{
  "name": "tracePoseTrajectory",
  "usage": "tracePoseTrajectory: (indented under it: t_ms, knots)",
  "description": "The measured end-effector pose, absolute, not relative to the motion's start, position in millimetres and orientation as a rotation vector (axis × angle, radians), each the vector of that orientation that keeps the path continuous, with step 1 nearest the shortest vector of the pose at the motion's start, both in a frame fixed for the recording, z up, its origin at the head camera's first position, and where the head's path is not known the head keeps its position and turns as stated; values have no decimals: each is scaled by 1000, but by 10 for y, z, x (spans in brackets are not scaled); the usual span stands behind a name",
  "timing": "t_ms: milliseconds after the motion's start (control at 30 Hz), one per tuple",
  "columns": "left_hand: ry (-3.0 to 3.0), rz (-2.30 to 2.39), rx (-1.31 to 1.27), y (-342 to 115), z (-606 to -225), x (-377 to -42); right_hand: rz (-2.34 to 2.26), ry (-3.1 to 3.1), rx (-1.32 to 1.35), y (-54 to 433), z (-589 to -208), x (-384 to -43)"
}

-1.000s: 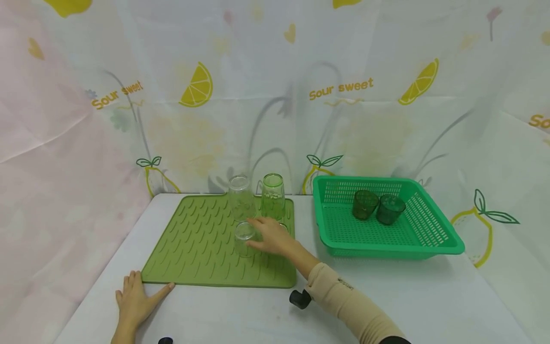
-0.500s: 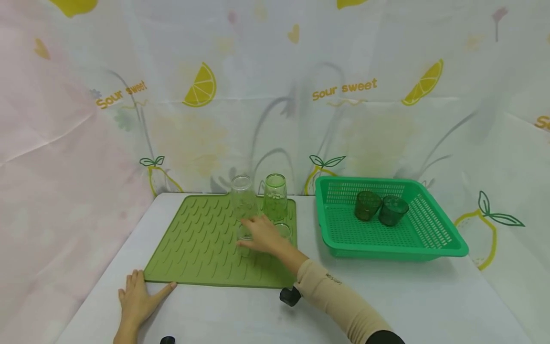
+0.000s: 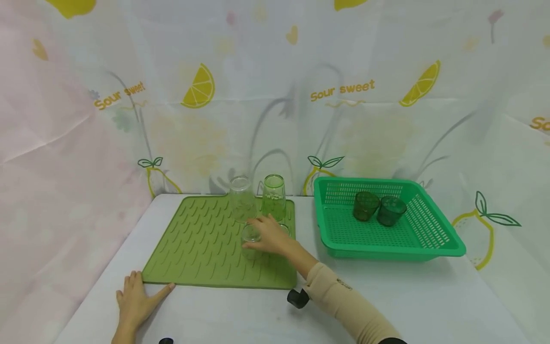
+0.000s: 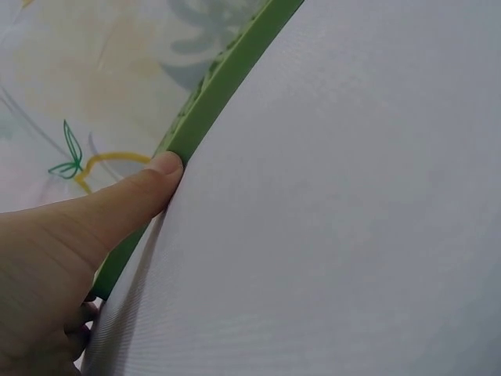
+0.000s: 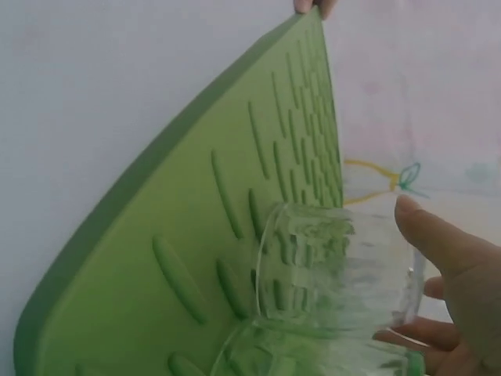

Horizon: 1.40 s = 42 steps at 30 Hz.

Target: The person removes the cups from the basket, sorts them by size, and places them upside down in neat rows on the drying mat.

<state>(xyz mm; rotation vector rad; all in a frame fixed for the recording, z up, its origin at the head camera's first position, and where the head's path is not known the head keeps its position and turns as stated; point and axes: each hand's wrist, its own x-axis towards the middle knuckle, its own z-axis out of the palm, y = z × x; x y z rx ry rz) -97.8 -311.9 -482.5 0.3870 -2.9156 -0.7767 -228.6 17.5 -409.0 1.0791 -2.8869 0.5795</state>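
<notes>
My right hand [image 3: 271, 236] reaches over the green drying mat [image 3: 193, 243] and holds a short clear glass [image 3: 251, 251] near its upturned base, thumb on one side and fingers on the other. In the right wrist view this clear glass [image 5: 337, 266] stands rim down on the ridged mat. A second short glass [image 5: 313, 352], with a green tint, is right beside it; in the head view the hand mostly hides it. My left hand [image 3: 135, 303] lies spread at the mat's front left corner, its thumb [image 4: 160, 168] pressed against the front edge.
Behind the right hand stand a tall clear glass [image 3: 242, 200] and a tall green glass [image 3: 274, 198], both upside down on the mat. To the right, a green plastic basket [image 3: 388, 249] contains two dark tinted cups [image 3: 366, 206]. A printed curtain hangs behind the white table.
The short clear glass has shifted slightly right on the mat, toward its neighbour, with my right hand at it. The left hand has stayed at the mat's corner.
</notes>
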Motion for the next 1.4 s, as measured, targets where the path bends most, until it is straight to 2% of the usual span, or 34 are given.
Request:
tracePoseTrajectory:
  t_ms: [233,533,1033,1400]
  knots:
    - [-2915,-784,394,-3108,-4837,-954,887,-2804,976,513,-3952,-2214]
    - [-2884,-732,376,-3123,-4864,-939,1069,-2414,814,1290,-3771,-2167]
    - [-2855,-724,342,-3112,-4870,-965,904,-2618,306,2702,-3737,-2252]
    - [-2856,-729,327,-3113,-4869,-975,823,-2819,144,3260,-3672,-2390]
